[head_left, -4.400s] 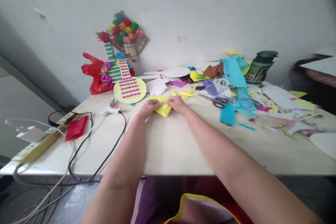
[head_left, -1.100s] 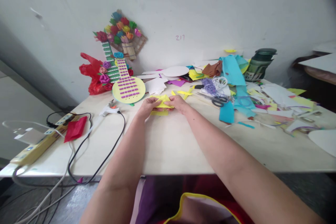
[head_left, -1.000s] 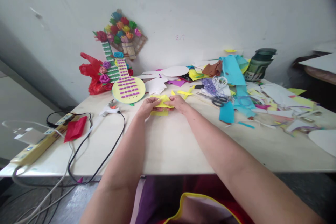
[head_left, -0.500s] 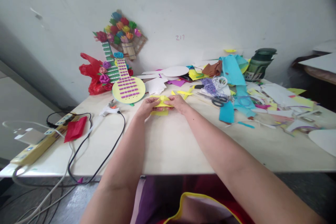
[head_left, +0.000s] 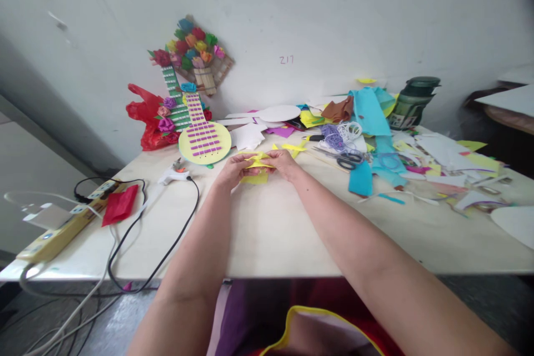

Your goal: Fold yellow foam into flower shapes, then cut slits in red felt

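Both hands pinch a piece of yellow crepe-like paper just above the middle of the table. My left hand is closed on its left side, and my right hand is closed on its right side. Between the thumbs the paper is creased and narrow. Another flat yellow piece shows below the fingers; whether it joins the held paper I cannot tell. Beyond my right hand lie yellow strips. A yellow round-bodied paper guitar with purple rows leans behind my left hand.
Left on the table are a glue gun with a black cord, a red packet and a power strip. Scissors, purple string, blue paper, scraps and a green bottle lie to the right.
The yellow paper between my thumbs has become narrower and more creased, where before it was puffed up and wider. My hands have stayed in nearly the same place.
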`<action>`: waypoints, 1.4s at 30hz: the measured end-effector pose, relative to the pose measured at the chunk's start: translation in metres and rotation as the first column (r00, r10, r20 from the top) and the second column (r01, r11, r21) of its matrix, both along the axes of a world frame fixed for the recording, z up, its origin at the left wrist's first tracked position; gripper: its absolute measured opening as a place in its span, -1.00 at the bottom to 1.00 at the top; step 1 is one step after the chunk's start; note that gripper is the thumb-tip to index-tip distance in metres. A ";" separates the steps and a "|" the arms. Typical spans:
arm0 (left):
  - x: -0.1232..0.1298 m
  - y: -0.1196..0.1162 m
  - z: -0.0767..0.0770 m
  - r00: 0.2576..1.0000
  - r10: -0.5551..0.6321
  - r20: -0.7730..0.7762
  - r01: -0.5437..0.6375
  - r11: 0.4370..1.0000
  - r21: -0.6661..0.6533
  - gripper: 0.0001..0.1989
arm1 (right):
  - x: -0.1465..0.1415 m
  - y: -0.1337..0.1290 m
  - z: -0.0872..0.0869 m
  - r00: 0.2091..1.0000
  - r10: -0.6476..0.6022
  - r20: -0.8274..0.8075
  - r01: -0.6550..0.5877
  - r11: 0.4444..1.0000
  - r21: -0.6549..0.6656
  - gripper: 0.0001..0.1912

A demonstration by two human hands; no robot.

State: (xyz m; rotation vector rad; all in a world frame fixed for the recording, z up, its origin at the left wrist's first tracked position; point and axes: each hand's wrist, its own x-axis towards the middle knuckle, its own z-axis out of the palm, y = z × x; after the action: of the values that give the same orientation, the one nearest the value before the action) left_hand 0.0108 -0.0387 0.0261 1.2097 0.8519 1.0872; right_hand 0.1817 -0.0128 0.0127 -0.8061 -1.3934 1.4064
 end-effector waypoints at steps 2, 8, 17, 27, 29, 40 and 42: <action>0.001 0.000 0.000 1.000 0.010 0.006 -0.010 1.000 0.000 -0.64 | 0.000 0.000 0.000 1.000 -0.005 0.002 0.005 1.000 0.001 -0.74; 0.001 0.000 0.000 0.999 0.021 0.025 -0.021 1.000 -0.008 -0.71 | 0.002 0.000 0.000 0.999 0.032 -0.013 -0.031 0.999 0.035 -0.71; 0.002 0.000 0.001 0.997 0.067 0.046 -0.067 0.998 -0.004 -0.80 | 0.003 0.000 0.002 0.999 0.005 -0.035 -0.006 1.000 -0.012 -0.76; 0.001 0.001 0.000 0.995 0.072 0.075 -0.072 0.997 -0.002 -0.80 | 0.005 -0.004 0.006 0.997 0.045 -0.055 -0.045 0.999 0.003 -0.87; 0.001 0.001 0.000 0.994 0.073 0.086 -0.074 0.997 0.008 -0.80 | 0.006 -0.005 0.008 0.993 0.083 -0.086 -0.082 0.996 0.020 -0.84; 0.002 0.000 0.003 0.991 0.117 -0.068 -0.112 0.991 0.074 -0.63 | 0.005 -0.004 0.005 0.998 0.053 -0.039 -0.053 0.999 0.012 -0.69; 0.001 0.000 0.002 0.988 0.116 -0.104 -0.104 0.988 0.113 -0.61 | 0.006 -0.003 0.005 0.998 0.044 -0.036 -0.045 0.998 -0.035 -0.66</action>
State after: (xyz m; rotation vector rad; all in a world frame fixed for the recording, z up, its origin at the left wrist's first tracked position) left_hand 0.0116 -0.0386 0.0284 1.3352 0.9647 1.1757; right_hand 0.1873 -0.0162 0.0174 -0.7741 -1.3700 1.4773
